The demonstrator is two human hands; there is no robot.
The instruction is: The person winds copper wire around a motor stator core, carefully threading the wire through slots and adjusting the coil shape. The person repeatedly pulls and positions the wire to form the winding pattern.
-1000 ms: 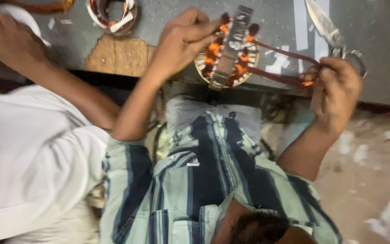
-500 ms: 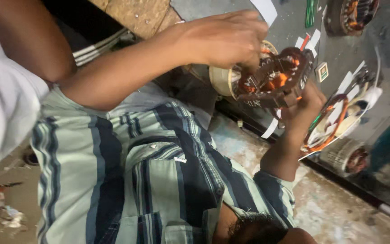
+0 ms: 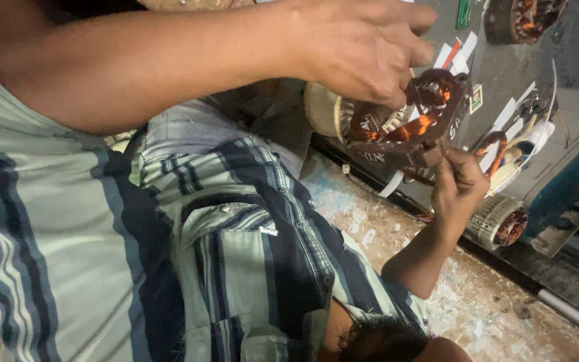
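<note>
copper windings already sit in the motor stator (image 3: 403,124), gripped from above by the left hand (image 3: 363,47), while the right hand (image 3: 460,184) pinches loose leads underneath, untidied yet.

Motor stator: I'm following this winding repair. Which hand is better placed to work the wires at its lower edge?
Right. The right hand sits just below the stator, fingertips pinched at what look like wires there. The left hand grips the stator from above, steadying it.

A second wound stator (image 3: 498,222) lies on the speckled floor (image 3: 477,305) (beside a grey board (image 3: 571,154)).
</note>
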